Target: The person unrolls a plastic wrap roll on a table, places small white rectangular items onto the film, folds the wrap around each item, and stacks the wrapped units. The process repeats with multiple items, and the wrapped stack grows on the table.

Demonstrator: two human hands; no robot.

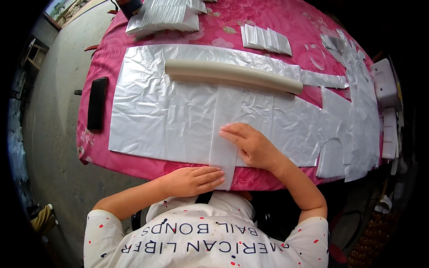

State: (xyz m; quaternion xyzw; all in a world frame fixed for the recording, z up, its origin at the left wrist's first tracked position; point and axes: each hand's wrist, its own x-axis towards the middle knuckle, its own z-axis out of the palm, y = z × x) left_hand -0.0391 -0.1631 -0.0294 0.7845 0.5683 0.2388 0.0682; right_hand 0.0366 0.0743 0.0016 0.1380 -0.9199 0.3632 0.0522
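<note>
My left hand (195, 181) lies flat at the table's near edge, with its stretched fingertips on the lower end of a narrow folded strip of thin white plastic film (225, 109). Over the strip's right side, a little farther up, is my right hand (249, 145); its fingers are loosely bent, their tips touch the film, and its thumb is mostly hidden. The strip lies across a wide, wrinkled white plastic sheet (143, 107). Beyond both hands, a long beige tube (232, 73) rests crosswise on the sheet and covers the strip's far end.
A pink flowered tablecloth (263, 179) covers the table. At the left edge lies a black phone (97, 103). Stacks of folded white film (165, 18) and a smaller row of folded film pieces (266, 39) sit at the back. Cut plastic pieces (362, 129) spread along the right side.
</note>
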